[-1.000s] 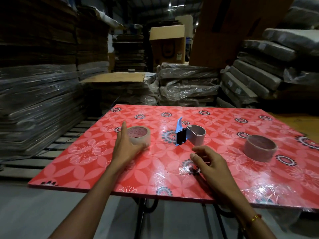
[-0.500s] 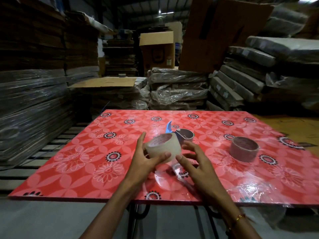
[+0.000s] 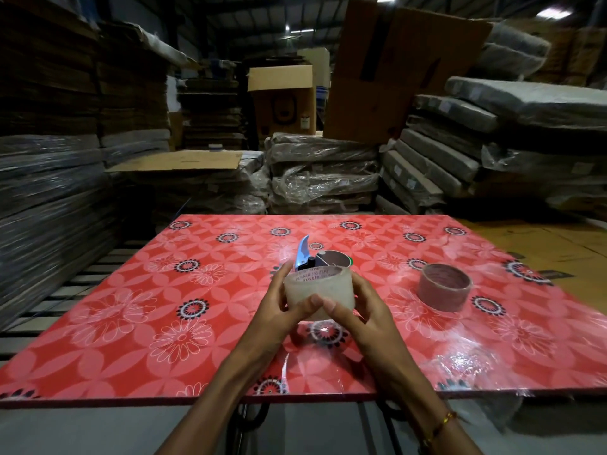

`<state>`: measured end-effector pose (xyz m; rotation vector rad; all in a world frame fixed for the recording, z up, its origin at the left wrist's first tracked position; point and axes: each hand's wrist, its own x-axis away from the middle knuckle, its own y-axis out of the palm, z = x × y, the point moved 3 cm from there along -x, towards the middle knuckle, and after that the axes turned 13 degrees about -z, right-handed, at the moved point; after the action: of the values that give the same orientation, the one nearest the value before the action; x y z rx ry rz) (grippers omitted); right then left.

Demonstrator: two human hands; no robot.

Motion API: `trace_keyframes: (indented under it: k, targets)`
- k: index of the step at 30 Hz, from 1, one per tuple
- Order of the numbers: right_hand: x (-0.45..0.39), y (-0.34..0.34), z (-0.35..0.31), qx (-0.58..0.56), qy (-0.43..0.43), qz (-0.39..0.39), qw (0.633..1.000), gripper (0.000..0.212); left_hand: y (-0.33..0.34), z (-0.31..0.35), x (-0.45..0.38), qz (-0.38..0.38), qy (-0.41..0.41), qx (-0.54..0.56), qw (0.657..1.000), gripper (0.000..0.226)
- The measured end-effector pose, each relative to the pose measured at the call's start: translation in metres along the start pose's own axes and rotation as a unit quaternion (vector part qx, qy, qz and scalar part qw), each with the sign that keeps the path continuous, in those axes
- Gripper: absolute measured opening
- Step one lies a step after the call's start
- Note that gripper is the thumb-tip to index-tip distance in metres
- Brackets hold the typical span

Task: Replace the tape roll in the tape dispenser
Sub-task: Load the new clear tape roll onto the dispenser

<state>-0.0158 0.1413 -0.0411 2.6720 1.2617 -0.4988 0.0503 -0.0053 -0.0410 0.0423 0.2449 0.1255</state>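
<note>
Two hands: left hand (image 3: pixel 274 318), right hand (image 3: pixel 361 318) grip translucent round tape roll (image 3: pixel 318 289) | glossy floral table (image 3: pixel 131 323)

The tape roll (image 3: pixel 319 290) between my left hand (image 3: pixel 279 318) and right hand (image 3: pixel 358 318) hides the lower tape dispenser (image 3: pixel 315 257); my right fingers pass behind it; forearms cut off below.

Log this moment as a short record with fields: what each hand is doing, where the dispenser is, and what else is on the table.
left hand: grips new tape roll
right hand: grips same roll, opposite side
roll position: held above table
dispenser: on table, behind roll, partly hidden
empty core: on table, to the right
</note>
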Motion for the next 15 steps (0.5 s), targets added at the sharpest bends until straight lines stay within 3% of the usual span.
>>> trace_keyframes:
  k: [5, 8, 15]
  targets:
    - [0.0028, -0.0031, 0.0023, -0.003, -0.004, 0.023, 1.000, 0.059, -0.0040, -0.0101, -0.0030, -0.008, -0.027, -0.001, 1.000, 0.098]
    - [0.0025, -0.0041, 0.0039, -0.090, 0.009, 0.039, 0.995, 0.060, -0.0029, -0.0103, -0.0010, -0.046, -0.042, 0.015, 0.998, 0.097]
    - [-0.0023, -0.0032, 0.0030, -0.141, 0.025, 0.037, 0.989, 0.048, 0.0013, -0.0066, 0.0018, -0.086, -0.047, 0.002, 0.995, 0.095]
